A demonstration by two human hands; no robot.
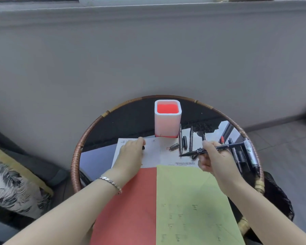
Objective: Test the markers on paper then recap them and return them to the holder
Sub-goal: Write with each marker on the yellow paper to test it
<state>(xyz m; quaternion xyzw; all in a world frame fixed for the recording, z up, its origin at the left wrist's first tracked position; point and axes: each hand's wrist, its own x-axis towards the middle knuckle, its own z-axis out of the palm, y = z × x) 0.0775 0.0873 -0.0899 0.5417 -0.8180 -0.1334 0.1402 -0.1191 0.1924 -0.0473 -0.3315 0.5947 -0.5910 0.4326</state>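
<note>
My right hand (214, 160) grips an uncapped black marker (217, 149), its tip pointing left over the white paper (155, 152). My left hand (131, 156) rests on that white paper with fingers closed around a small black cap (143, 147). The white square holder (167, 118), red inside, stands upright at the back of the round table. Several black markers and loose caps (185, 141) lie right of the holder. A red sheet (129, 206) and a green sheet (193, 200) with pen marks lie toward me.
The round table has a raised rattan rim (78, 149) and a dark glossy top. More markers (249, 154) lie near its right edge. A patterned cushion (11, 188) sits to the left. A grey wall is close behind the table.
</note>
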